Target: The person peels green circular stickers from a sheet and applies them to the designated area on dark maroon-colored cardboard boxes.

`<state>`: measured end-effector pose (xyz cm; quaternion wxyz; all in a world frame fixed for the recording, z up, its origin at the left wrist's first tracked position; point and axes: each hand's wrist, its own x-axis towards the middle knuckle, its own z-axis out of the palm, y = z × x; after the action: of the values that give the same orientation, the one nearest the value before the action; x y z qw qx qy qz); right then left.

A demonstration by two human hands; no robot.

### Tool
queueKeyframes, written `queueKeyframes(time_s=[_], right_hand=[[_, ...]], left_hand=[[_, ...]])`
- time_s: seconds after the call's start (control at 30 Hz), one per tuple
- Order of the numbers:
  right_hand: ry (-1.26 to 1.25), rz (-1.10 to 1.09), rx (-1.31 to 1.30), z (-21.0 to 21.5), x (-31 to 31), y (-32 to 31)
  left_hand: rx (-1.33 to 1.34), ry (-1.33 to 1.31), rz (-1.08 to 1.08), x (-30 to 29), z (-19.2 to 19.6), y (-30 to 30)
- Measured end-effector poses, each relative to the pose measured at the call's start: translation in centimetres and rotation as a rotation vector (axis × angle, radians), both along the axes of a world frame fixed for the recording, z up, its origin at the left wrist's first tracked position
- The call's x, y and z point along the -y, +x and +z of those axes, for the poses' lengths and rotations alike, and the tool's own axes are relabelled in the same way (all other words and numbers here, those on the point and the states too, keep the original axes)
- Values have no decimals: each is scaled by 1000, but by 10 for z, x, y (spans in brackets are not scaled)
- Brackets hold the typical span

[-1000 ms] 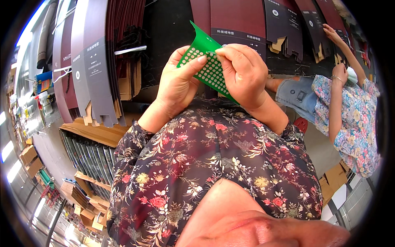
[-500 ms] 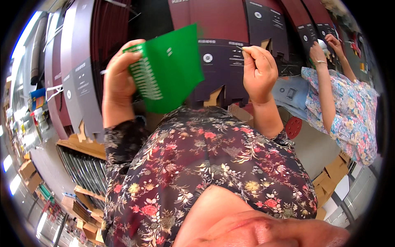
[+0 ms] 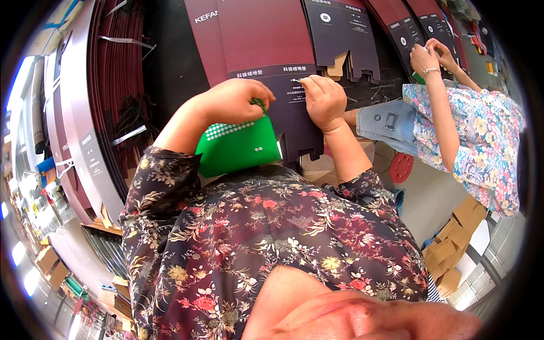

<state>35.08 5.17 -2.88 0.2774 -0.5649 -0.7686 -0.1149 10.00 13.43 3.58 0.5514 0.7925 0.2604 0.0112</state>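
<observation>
My left hand is closed on the upper edge of a green sheet, its fingers bent over the edge. Rows of small white dot stickers run along the sheet, which hangs tilted just in front of my body. My right hand pinches a thin pointed thing, too small to make out well. Its tip is at the printed dark panel of a flat maroon and dark purple carton. Whether the tip touches the panel I cannot tell.
Another flat carton lies to the right. Beyond it, a person in a flowered shirt works on more cartons with both hands. Stacked maroon cartons stand at the left. A red stool seat and cardboard pieces are at the lower right.
My left hand has moved right and turned over, bringing the green sheet down toward my body. My right hand has moved left and slightly down, over the carton's printed panel. The view has shifted.
</observation>
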Motion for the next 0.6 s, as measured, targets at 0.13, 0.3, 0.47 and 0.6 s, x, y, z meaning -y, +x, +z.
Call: queueKeyframes(time_s=[0.13, 0.3, 0.47, 0.6], right_hand=[[12, 2, -4, -1, 6, -6], [24, 7, -18, -5, 7, -13], [41, 2, -10, -8, 9, -13], [51, -13, 0, -8, 12, -16]], left_hand=[[-50, 138, -20, 13, -4, 18], [-54, 215, -28, 20, -13, 22], [-50, 267, -10, 23, -17, 25], [-78, 245, -2, 23, -12, 28]])
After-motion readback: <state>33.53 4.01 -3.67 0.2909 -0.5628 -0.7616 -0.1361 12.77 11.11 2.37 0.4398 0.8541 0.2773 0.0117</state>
